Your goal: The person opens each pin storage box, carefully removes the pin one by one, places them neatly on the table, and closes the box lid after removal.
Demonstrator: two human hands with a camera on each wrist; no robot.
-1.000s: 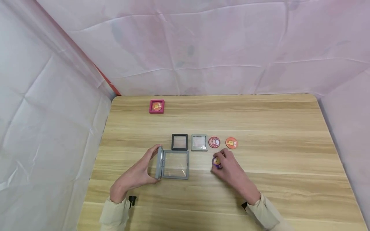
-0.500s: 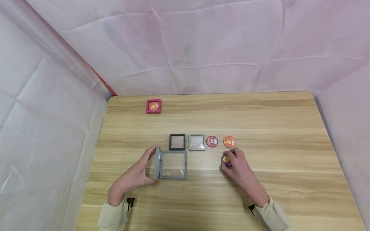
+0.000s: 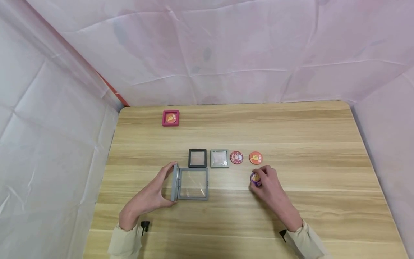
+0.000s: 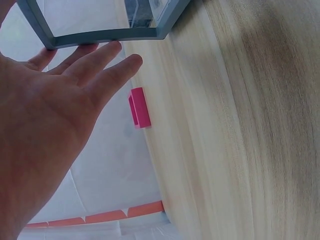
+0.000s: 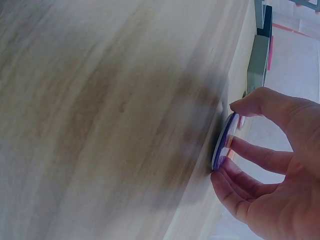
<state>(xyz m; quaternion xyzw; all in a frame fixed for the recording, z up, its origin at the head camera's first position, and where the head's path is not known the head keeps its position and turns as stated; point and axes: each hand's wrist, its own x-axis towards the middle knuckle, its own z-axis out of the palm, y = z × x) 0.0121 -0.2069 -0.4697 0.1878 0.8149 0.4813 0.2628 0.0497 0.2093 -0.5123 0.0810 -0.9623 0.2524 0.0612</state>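
Note:
A grey hinged display frame [image 3: 193, 198] with clear film lies opened out on the table, its left half standing up. My left hand [image 3: 150, 196] spans that raised half, fingers at its far end and thumb at its near end. In the left wrist view the fingers touch the edge of the grey frame [image 4: 110, 35]. To the right of the frame, my right hand [image 3: 271, 185] pinches a round purple badge [image 3: 255, 178] with a yellow figure by its rim. The right wrist view shows the badge [image 5: 225, 142] tilted, its lower edge close over the wood.
Beyond the grey frame sit a small black frame [image 3: 197, 167] and a pale green one [image 3: 219, 166], both closed. Right of them lie a red badge [image 3: 237, 157] and an orange badge [image 3: 256, 158]. A magenta frame [image 3: 170, 124] holding an orange badge stands far left. Cloth walls border the table.
My right hand has moved right, carrying the purple badge away from the grey frame, mostly in the first half second. The left hand keeps its hold. The head view has shifted slightly.

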